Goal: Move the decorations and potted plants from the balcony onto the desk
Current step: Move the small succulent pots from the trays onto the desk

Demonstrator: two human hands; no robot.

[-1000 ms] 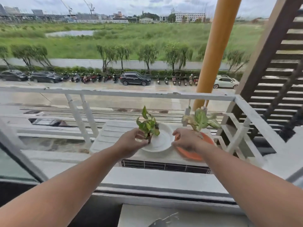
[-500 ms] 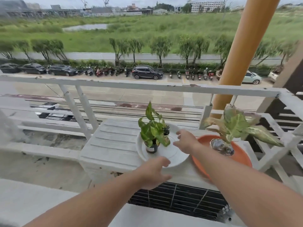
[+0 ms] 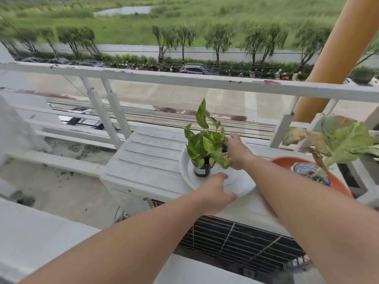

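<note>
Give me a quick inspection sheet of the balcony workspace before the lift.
Surface: white slatted top of the outdoor unit, weathered, black grille below.
Job's things: small green leafy plant in a black pot stands on a round white plate; larger pale-leaved plant with browned leaf edges sits on an orange-brown round saucer to the right.
Clutter: nothing seen.
Grippers: left hand at the plate's near rim; right hand reaching behind the small plant, fingers partly hidden by leaves.
Cables: nothing seen on the work surface.
Surroundings: white metal railing with chipped paint, orange column, street far below.
</note>
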